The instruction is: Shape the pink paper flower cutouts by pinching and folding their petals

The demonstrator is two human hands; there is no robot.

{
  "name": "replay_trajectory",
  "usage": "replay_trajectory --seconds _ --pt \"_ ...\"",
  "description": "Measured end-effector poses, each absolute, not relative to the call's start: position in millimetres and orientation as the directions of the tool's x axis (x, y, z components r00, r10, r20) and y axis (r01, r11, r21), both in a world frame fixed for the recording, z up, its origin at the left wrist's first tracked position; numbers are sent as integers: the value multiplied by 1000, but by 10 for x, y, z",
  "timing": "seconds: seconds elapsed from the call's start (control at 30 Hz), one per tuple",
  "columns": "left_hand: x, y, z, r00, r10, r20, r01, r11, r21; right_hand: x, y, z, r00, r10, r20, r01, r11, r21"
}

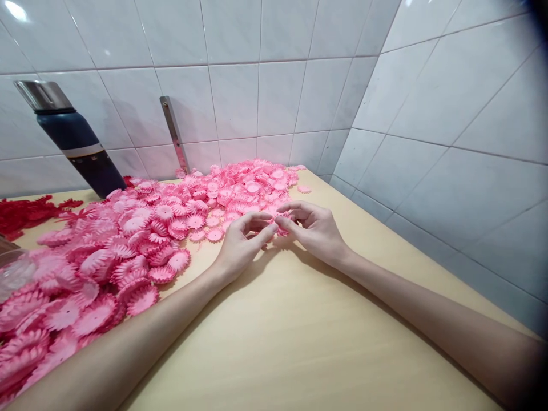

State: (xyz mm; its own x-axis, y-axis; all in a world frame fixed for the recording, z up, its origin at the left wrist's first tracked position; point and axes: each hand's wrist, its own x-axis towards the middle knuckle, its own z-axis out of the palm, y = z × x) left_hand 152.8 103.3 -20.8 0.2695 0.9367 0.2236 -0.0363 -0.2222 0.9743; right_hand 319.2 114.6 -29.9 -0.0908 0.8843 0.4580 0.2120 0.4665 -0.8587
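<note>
While the right hand [317, 231] is pinching a pink scalloped disc [281, 230] above the table [299, 342], the left hand [242, 242] is curling beside it, its grip uncertain; similar discs [163, 212] are lying heaped leftward.

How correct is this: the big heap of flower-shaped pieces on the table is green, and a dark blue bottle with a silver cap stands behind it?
The colour is wrong: in the head view, the heap of flower-shaped pieces on the table is pink.
</note>
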Motion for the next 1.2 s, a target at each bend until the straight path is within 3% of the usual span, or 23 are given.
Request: replay_trajectory --seconds 0.17,0.47,0.67,0.83,1.03,1.2 --pt "1525 1014 -201 308 928 208 -34 -207 978 3173 1087 -297 -138 889 436 142 454 -880" --pt "1531 1018 -204 172 961 215 -19 -215 977 3206 1104 -271 -252 836 488 301 547 -782" --pt "1530 1029 -223 203 950 237 -55 -230 972 3216 1100 -263 -230 811 538 324 585 -744" --pt "1534 1028 -256 277 926 257 -28 -259 965 3234 1188 -317 -83 753 653 446 614 -651" --pt "1559 1016 -250 269 932 243 12 -255 967 3218 1268 -376 175 752 636 530 472 -704" --pt "1572 996 -220 267 936 230 -23 -233 972 3168 1272 -392 264 716 646 515 462 -722"
